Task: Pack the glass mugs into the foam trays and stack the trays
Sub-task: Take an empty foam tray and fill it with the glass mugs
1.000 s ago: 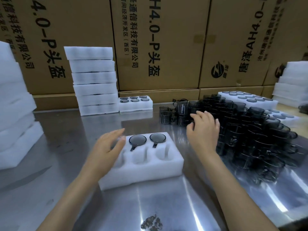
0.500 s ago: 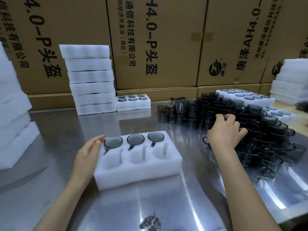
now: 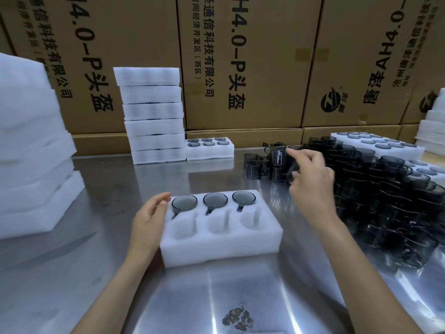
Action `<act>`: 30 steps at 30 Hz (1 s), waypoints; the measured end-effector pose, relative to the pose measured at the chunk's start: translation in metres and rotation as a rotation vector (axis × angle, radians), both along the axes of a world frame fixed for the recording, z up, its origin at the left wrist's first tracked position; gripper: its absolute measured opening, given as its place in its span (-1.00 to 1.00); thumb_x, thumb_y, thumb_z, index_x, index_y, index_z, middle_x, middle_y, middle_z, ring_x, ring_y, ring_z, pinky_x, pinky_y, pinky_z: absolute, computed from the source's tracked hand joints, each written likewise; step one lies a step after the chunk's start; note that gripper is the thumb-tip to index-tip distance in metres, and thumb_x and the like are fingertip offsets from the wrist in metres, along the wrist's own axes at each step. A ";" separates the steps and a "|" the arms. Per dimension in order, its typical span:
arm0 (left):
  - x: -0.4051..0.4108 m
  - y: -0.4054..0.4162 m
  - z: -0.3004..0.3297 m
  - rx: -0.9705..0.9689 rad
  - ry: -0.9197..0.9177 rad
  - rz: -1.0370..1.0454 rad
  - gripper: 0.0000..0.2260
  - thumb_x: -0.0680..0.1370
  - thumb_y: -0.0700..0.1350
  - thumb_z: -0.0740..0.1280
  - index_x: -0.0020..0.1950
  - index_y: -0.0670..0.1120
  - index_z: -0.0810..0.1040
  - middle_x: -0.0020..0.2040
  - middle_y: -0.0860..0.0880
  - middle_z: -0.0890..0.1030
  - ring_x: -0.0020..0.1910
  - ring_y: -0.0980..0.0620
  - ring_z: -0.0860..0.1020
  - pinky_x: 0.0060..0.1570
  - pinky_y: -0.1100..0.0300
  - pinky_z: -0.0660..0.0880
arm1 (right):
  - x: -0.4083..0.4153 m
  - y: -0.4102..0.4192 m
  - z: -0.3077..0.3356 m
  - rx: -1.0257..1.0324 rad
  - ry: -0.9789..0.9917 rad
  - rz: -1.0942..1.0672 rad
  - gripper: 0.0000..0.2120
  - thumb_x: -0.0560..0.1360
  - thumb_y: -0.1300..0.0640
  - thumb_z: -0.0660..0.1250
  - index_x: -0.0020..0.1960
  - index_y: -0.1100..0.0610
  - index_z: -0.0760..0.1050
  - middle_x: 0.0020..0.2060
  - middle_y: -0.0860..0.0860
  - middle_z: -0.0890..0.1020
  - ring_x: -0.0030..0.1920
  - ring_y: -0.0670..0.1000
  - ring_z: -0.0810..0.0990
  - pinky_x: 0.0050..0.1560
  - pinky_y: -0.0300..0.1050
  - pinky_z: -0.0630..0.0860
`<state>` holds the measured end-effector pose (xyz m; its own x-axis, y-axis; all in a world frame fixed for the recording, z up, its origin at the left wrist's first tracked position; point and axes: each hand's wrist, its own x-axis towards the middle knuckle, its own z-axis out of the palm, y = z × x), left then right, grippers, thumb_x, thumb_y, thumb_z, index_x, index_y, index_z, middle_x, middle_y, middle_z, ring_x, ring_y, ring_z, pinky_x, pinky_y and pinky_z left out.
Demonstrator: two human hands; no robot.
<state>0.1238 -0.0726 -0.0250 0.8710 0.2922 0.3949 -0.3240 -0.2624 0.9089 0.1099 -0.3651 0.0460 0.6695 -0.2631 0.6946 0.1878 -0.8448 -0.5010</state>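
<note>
A white foam tray (image 3: pixel 216 247) lies on the steel table in front of me. Its back row holds three smoky glass mugs (image 3: pixel 215 199); the three front pockets are empty. My left hand (image 3: pixel 149 218) rests with relaxed fingers against the tray's left side. A big pile of dark glass mugs (image 3: pixel 385 189) covers the table's right side. My right hand (image 3: pixel 310 177) hovers at the pile's left edge and pinches a dark, blurred mug (image 3: pixel 293 168) between thumb and fingers.
A stack of foam trays (image 3: pixel 151 116) stands at the back, with a filled tray (image 3: pixel 209 149) beside it. More foam is piled at far left (image 3: pixel 31 153). Filled trays (image 3: pixel 375 143) lie behind the pile. Cardboard boxes (image 3: pixel 240 63) wall the back.
A third mug now sits in the tray's back row. My left hand came to rest on the tray's left side. My right hand reached into the pile, then rose up and left with a mug.
</note>
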 end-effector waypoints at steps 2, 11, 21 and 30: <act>-0.001 0.000 0.003 -0.012 -0.011 -0.001 -0.80 0.58 -0.22 0.24 0.06 0.05 0.57 0.02 0.15 0.60 -0.04 0.35 0.52 -0.16 0.57 0.37 | -0.003 0.024 0.001 0.050 -0.011 0.252 -0.43 0.44 0.51 0.21 0.31 0.03 0.47 0.16 -0.04 0.44 0.07 -0.17 0.48 0.17 -0.26 0.38; -0.029 -0.018 0.027 0.030 -0.159 -0.160 -0.84 0.50 -0.08 0.41 0.06 0.09 0.60 0.00 0.09 0.67 -0.03 0.14 0.62 0.01 0.27 0.50 | -0.016 0.087 0.005 0.183 0.187 0.925 -0.50 0.47 0.41 0.32 0.13 -0.19 0.48 0.13 -0.07 0.54 -0.15 -0.07 0.55 0.06 -0.20 0.51; -0.043 -0.024 0.034 0.371 -0.272 -0.189 -0.35 0.24 0.07 0.52 0.31 0.06 0.47 0.07 0.09 0.49 0.07 0.27 0.50 0.02 0.51 0.37 | -0.017 0.130 -0.003 0.229 0.043 0.973 -0.61 0.43 0.32 0.37 0.13 -0.08 0.52 0.11 -0.12 0.54 -0.05 -0.15 0.56 0.09 -0.28 0.47; -0.042 -0.026 0.026 0.176 -0.202 -0.049 -0.46 0.30 -0.14 0.56 0.03 0.16 0.28 0.00 0.07 0.55 -0.09 0.21 0.57 -0.16 0.40 0.46 | -0.005 0.133 -0.021 0.257 0.253 0.808 -0.68 0.42 0.02 0.45 0.14 -0.14 0.50 0.02 -0.16 0.57 -0.03 -0.17 0.55 0.02 -0.22 0.51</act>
<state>0.0820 -0.0983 0.0005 0.7810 0.1632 0.6028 -0.5100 -0.3906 0.7664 0.1047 -0.2323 0.0250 0.8438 0.2292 0.4853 0.5367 -0.3574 -0.7644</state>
